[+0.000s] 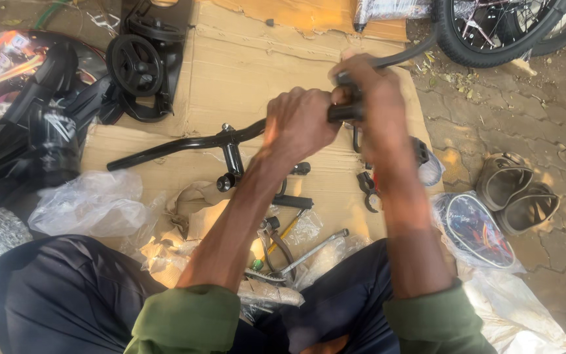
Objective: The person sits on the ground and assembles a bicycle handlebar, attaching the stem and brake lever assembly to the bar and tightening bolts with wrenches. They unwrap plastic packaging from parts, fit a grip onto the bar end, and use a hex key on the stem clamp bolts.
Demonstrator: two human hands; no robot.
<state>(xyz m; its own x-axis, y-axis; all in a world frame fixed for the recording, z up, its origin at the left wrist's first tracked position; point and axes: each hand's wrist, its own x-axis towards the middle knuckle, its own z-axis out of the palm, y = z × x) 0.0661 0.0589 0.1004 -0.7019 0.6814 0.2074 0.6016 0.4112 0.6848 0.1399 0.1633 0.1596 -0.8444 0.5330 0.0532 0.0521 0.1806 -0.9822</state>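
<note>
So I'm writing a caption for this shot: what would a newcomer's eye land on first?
First, the two hands at centre: the left hand and right hand both grip a black bicycle handlebar held above flattened cardboard. Next, a bicycle wheel at top right, and a pair of brown sandals on the paving at right.

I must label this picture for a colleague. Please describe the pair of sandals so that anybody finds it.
Start at the bicycle wheel top right. Below it, on the bare paving beside the cardboard sheet, lie the brown sandals, the only footwear.
</note>
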